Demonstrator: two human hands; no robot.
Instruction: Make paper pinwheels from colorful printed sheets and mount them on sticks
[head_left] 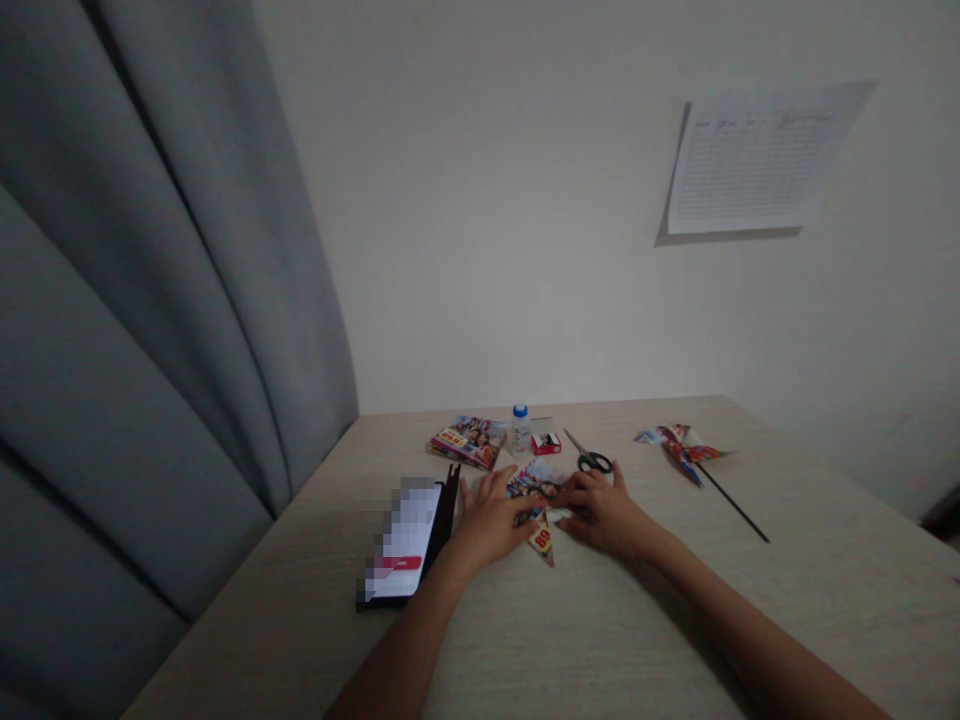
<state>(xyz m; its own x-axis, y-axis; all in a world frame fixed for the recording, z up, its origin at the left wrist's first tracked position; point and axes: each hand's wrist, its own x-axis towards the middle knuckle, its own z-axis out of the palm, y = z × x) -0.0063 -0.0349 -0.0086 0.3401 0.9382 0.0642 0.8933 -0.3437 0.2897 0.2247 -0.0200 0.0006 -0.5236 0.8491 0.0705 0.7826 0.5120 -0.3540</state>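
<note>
A colourful printed paper pinwheel [541, 540] lies on the table between my hands, one pointed corner towards me. My left hand [491, 520] is on its left side, with thumb and forefinger on the paper and the other fingers spread. From the right, my right hand [604, 510] holds the paper with bent fingers, its fingertips near the middle. Both hands partly cover the folds. Just beyond my right hand are scissors [595, 462] with black handles.
A phone [405, 545] leans beside my left forearm. Behind stand a stack of printed paper [469, 440], a blue-capped bottle [520, 430] and a small red-and-white box [546, 440]. A finished-looking pinwheel on a dark stick [731, 500] lies right. A grey curtain [225, 300] hangs left.
</note>
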